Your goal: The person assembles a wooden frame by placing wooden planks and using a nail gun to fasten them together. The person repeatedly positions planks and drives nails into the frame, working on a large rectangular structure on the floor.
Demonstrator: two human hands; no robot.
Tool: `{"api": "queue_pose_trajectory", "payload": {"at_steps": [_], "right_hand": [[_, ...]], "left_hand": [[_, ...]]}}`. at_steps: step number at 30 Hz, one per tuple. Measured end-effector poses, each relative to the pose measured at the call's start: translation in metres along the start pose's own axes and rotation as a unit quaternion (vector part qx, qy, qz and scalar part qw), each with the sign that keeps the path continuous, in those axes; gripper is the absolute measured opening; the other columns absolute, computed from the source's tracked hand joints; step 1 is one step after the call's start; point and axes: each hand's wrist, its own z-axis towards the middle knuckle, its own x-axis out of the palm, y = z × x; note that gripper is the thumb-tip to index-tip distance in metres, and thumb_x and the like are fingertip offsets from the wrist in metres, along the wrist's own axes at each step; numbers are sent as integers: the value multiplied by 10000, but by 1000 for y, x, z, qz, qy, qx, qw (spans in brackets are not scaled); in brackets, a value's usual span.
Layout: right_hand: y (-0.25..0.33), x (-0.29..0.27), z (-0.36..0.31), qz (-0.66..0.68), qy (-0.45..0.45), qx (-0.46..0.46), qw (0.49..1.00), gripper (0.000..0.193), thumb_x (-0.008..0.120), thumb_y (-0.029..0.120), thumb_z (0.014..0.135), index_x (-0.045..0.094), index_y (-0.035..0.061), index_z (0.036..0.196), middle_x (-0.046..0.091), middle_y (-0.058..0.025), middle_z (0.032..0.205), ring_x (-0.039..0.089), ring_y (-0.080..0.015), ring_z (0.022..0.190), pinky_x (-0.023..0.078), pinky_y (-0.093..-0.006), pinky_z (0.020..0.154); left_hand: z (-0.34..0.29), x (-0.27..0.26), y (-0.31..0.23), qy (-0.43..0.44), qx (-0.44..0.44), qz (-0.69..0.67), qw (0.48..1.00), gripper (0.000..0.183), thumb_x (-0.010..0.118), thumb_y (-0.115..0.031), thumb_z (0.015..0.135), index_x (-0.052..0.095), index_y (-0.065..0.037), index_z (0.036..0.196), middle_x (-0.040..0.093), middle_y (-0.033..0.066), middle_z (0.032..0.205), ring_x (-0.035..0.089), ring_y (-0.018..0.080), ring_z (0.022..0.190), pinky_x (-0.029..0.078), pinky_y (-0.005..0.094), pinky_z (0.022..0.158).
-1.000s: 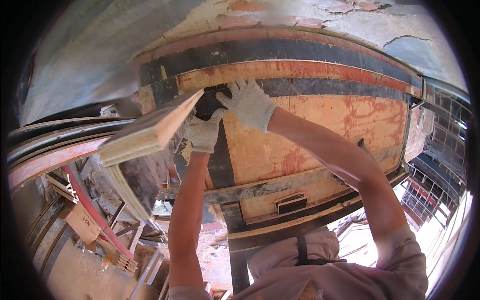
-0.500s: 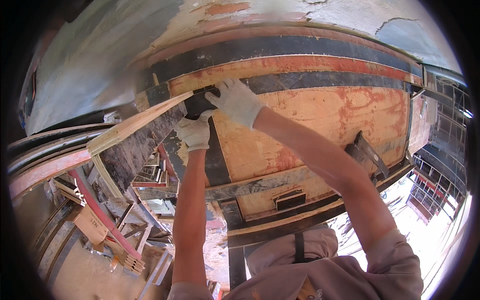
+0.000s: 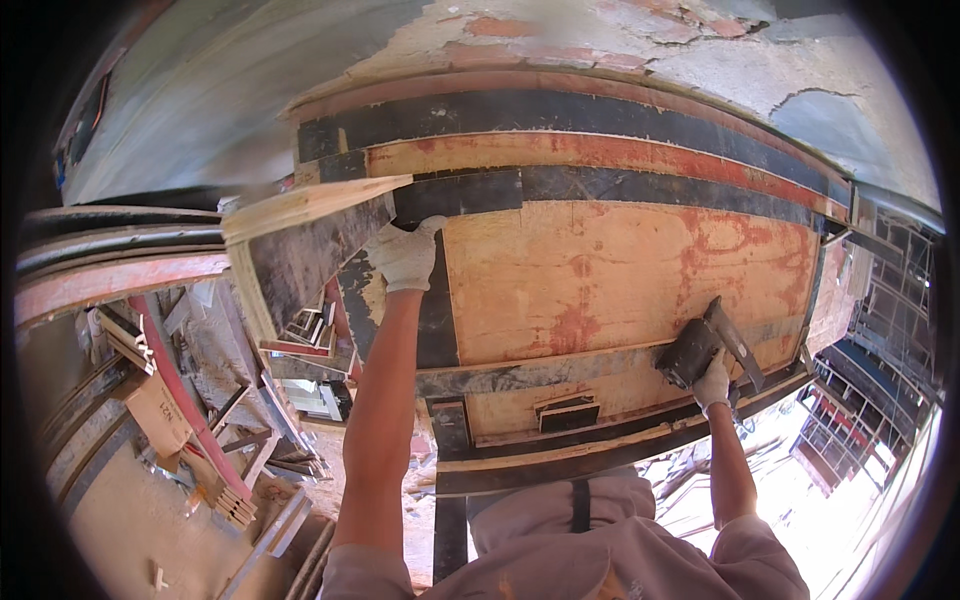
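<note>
While the gloved left hand stays at the near edge of a black-faced plywood strip, the strip lies at the far left part of the plywood tabletop, lined up with a dark batten; a thick plywood board, dark on its face and pale along its edge, runs leftward from the strip's end, overhanging the tabletop's side. The left fingers are partly curled, thumb set apart against the strip; their tips are hidden, so I cannot tell whether they grip or merely press. The gloved right hand is at the near right of the tabletop, its fingers apparently closed around the handle of what looks like a dark nail gun; how firmly, I cannot tell.

The board should prove stiff and fairly heavy, its weight tending to drag the free end down; a hold on both long edges, nearer its middle, would steady it better than one at the tip. The strip is probably light and rigid, its smooth face perhaps slippery, so edges suit best; the tool is likely dense and front-heavy, best taken by its handle.

Farther out, a red-painted beam slants beside a cardboard box at left; beyond the tabletop rises a patched, peeling wall.
</note>
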Motion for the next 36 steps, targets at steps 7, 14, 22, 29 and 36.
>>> {"api": "queue_pose_trajectory", "payload": {"at_steps": [7, 14, 22, 29, 36], "right_hand": [[47, -38, -18, 108, -4, -70, 992, 641, 773, 124, 827, 441, 21, 1365, 695, -182, 922, 703, -332, 822, 562, -438, 717], [249, -154, -74, 536, 308, -44, 785, 216, 617, 172, 1009, 655, 3, 1137, 563, -21, 801, 569, -145, 723, 486, -301, 700], [423, -118, -29, 493, 382, -282, 729, 104, 604, 122, 998, 643, 40, 947, 485, 15, 666, 540, -119, 597, 472, -313, 578], [478, -148, -39, 504, 394, -161, 751, 147, 654, 152, 961, 663, 37, 870, 554, -29, 599, 527, -111, 513, 457, -307, 490], [481, -131, -27, 519, 367, -183, 750, 123, 669, 128, 947, 650, 37, 866, 588, -42, 611, 541, -127, 482, 444, -309, 440]], "left_hand": [[0, -5, -2, 10, 7, -14, 1000, 1322, 645, -877, 690, 323, 93, 1529, 438, 332, 1496, 446, 513, 1363, 400, 557, 1128], [10, -37, -21, 161, -88, -38, 982, 1290, 718, -824, 679, 344, 70, 1532, 428, 303, 1520, 416, 496, 1391, 348, 562, 1162], [19, -53, -30, 220, -115, -76, 966, 1024, 779, -630, 792, 432, 39, 1486, 493, 287, 1464, 471, 487, 1338, 367, 567, 1128], [0, -25, -2, 65, 84, 2, 994, 756, 763, -489, 852, 555, 31, 1359, 603, 260, 1343, 581, 453, 1223, 447, 543, 1038], [11, -39, -18, 85, -35, -239, 967, 761, 759, -526, 843, 572, 37, 1320, 619, 249, 1309, 589, 455, 1193, 449, 548, 1022]]}}
